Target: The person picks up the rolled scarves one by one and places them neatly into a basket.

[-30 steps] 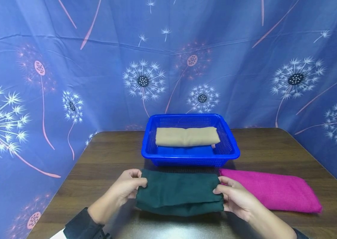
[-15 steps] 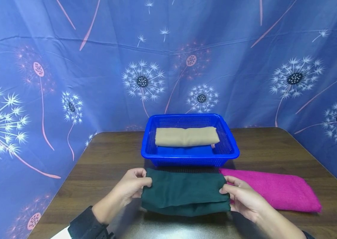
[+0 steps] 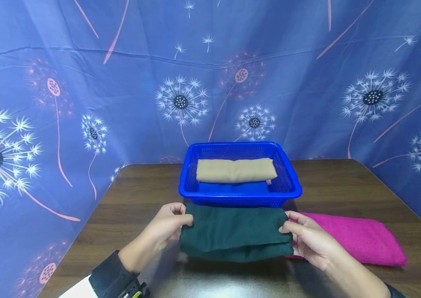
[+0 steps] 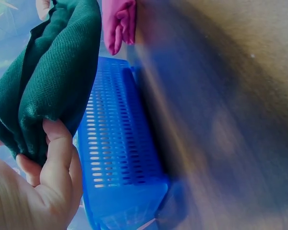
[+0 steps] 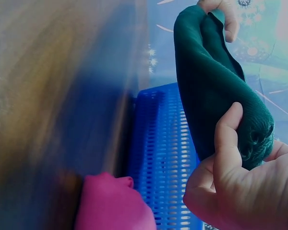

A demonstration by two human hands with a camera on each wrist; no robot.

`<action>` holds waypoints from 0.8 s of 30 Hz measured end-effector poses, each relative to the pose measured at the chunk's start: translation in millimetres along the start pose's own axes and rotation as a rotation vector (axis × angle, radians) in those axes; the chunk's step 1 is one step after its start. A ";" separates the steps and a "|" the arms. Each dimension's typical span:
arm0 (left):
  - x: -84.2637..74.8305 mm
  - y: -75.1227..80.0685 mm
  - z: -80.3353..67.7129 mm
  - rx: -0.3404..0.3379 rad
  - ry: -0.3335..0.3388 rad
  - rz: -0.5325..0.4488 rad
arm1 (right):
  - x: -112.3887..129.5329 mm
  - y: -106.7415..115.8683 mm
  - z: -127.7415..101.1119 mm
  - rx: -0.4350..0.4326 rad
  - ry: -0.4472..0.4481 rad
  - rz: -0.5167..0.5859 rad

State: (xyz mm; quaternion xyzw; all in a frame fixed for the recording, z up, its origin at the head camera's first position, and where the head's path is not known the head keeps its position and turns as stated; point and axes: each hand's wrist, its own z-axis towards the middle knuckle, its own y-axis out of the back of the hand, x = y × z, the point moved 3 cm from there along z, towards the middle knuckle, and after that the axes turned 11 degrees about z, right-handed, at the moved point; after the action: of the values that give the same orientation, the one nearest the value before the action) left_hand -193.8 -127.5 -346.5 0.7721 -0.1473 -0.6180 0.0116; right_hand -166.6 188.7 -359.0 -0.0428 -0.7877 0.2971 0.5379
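Note:
A folded dark green cloth (image 3: 236,231) is held up off the table in front of the basket. My left hand (image 3: 171,223) pinches its left end, and my right hand (image 3: 309,238) grips the right end. In both wrist views the cloth (image 4: 62,67) shows its folded layers between thumb and fingers. Behind it stands a blue plastic basket (image 3: 240,194) with perforated walls. Inside the basket lies a folded beige cloth (image 3: 236,170), above something blue. To the right, a folded magenta cloth (image 3: 363,240) lies on the table, partly hidden by my right hand.
The brown wooden table (image 3: 143,186) extends to both sides of the basket. A blue curtain (image 3: 132,95) printed with dandelions hangs behind the table and along its sides.
Both hands have moved the green cloth to the right, then raised it slightly towards the basket. The basket, beige cloth and magenta cloth stay in place.

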 end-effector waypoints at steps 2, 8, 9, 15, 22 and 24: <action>-2.6 0.1 0.2 -0.007 0.002 0.002 | 2.8 -0.8 1.0 0.014 0.008 0.010; -8.4 -0.6 2.3 -0.032 0.021 -0.004 | 10.8 -1.4 4.5 0.024 0.023 0.043; -9.6 -0.8 2.7 -0.038 0.018 -0.008 | 12.4 -1.7 5.0 0.020 0.026 0.043; -15.9 0.9 4.5 -0.070 0.015 -0.003 | 20.7 -4.0 7.6 -0.014 0.045 0.043; -20.2 4.4 7.5 -0.083 0.012 -0.024 | 25.1 -5.4 10.3 -0.014 0.068 0.038; -21.1 6.1 8.3 -0.099 0.018 -0.015 | 26.2 -6.1 11.8 -0.003 0.079 0.031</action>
State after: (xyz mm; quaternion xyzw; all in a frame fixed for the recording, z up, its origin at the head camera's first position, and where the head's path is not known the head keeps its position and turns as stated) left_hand -207.0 -126.9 -327.2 0.7773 -0.1106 -0.6176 0.0463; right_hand -186.4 188.9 -337.2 -0.0678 -0.7656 0.3023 0.5638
